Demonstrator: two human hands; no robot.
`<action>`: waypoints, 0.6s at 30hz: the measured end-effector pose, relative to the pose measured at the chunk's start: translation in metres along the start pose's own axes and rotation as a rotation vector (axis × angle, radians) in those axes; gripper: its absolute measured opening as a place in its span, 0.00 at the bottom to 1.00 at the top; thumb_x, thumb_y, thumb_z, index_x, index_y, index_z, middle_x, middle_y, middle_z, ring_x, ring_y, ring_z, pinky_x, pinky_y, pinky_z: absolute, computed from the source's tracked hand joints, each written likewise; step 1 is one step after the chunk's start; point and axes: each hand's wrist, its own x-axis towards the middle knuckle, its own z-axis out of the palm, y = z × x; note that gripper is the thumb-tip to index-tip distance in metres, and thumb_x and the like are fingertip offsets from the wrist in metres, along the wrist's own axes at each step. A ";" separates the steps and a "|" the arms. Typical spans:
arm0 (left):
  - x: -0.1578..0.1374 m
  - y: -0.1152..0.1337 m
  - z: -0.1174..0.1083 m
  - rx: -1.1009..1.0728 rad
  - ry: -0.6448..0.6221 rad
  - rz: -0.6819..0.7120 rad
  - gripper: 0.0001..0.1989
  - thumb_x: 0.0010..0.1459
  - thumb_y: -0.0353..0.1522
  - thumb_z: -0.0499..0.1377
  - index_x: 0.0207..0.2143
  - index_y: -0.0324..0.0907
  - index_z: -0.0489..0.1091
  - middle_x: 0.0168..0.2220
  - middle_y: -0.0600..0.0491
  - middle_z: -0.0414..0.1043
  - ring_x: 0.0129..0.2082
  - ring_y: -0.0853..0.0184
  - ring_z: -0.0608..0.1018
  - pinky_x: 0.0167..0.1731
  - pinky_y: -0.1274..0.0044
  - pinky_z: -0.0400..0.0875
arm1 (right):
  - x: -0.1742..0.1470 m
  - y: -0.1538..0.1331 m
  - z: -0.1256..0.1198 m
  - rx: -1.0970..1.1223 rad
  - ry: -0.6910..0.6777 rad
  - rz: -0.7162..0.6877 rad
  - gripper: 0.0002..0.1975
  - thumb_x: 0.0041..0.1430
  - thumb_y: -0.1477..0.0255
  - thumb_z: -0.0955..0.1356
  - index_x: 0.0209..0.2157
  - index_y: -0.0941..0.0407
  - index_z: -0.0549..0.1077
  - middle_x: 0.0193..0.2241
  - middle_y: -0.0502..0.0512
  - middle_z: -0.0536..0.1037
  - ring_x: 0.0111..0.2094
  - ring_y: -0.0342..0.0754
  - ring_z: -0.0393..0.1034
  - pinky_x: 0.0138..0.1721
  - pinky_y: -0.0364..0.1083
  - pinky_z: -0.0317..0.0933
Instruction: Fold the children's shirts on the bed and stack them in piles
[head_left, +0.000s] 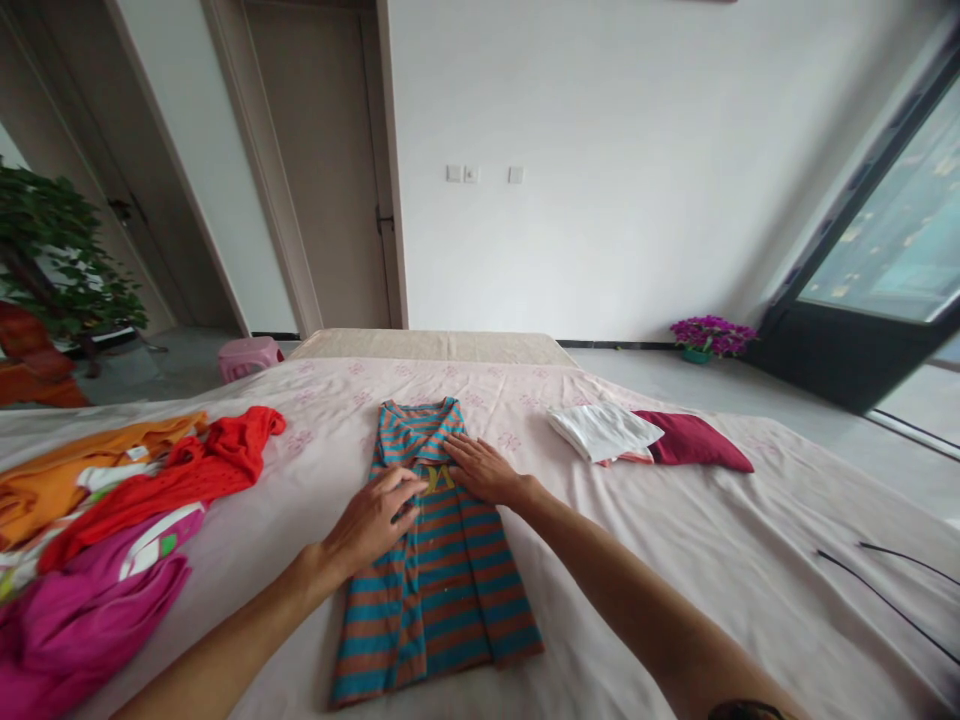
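A striped shirt in teal and brown lies lengthwise in front of me, its sides folded inward into a long narrow shape. The collar end points away from me, and a yellow print shows near its middle. My right hand rests flat on the upper right part, fingers stretched out. Over the upper left part is my left hand, fingers bent and apart, with nothing visible in them; whether its fingertips touch the cloth I cannot tell.
Loose clothes lie at the left: an orange garment, a red one and a magenta one. To the right are a folded white cloth and a dark red one. Two black cords cross the pink sheet.
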 end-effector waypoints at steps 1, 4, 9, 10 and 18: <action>-0.014 0.001 -0.005 -0.003 0.005 0.016 0.19 0.60 0.27 0.55 0.52 0.47 0.70 0.49 0.51 0.70 0.51 0.65 0.73 0.53 0.73 0.69 | -0.010 -0.005 -0.005 0.014 0.011 -0.025 0.28 0.69 0.61 0.59 0.66 0.53 0.55 0.66 0.58 0.58 0.67 0.53 0.48 0.64 0.56 0.47; -0.059 0.004 -0.023 0.000 -0.028 0.093 0.20 0.61 0.23 0.52 0.52 0.47 0.69 0.50 0.52 0.71 0.52 0.68 0.73 0.53 0.75 0.69 | -0.048 -0.021 -0.025 0.049 0.083 -0.089 0.22 0.66 0.66 0.63 0.60 0.52 0.66 0.59 0.57 0.69 0.60 0.52 0.60 0.59 0.53 0.55; -0.115 0.010 -0.050 0.013 -0.194 0.272 0.22 0.63 0.23 0.51 0.56 0.49 0.66 0.53 0.54 0.73 0.54 0.70 0.73 0.55 0.77 0.69 | -0.122 -0.047 -0.049 0.039 0.091 -0.192 0.16 0.66 0.74 0.62 0.51 0.49 0.74 0.42 0.54 0.79 0.42 0.47 0.71 0.45 0.46 0.63; -0.121 0.011 -0.054 0.022 -0.223 0.305 0.24 0.62 0.22 0.51 0.58 0.49 0.65 0.55 0.53 0.72 0.55 0.69 0.72 0.56 0.76 0.68 | -0.133 -0.051 -0.050 0.007 0.067 -0.240 0.15 0.66 0.74 0.61 0.50 0.49 0.74 0.41 0.54 0.79 0.41 0.47 0.71 0.44 0.46 0.63; -0.123 0.008 -0.058 0.154 -0.193 0.529 0.20 0.64 0.25 0.52 0.57 0.45 0.67 0.54 0.50 0.74 0.55 0.67 0.74 0.57 0.73 0.69 | -0.154 -0.063 -0.050 -0.198 -0.012 -0.468 0.14 0.69 0.71 0.59 0.43 0.54 0.76 0.41 0.59 0.79 0.37 0.45 0.69 0.37 0.44 0.60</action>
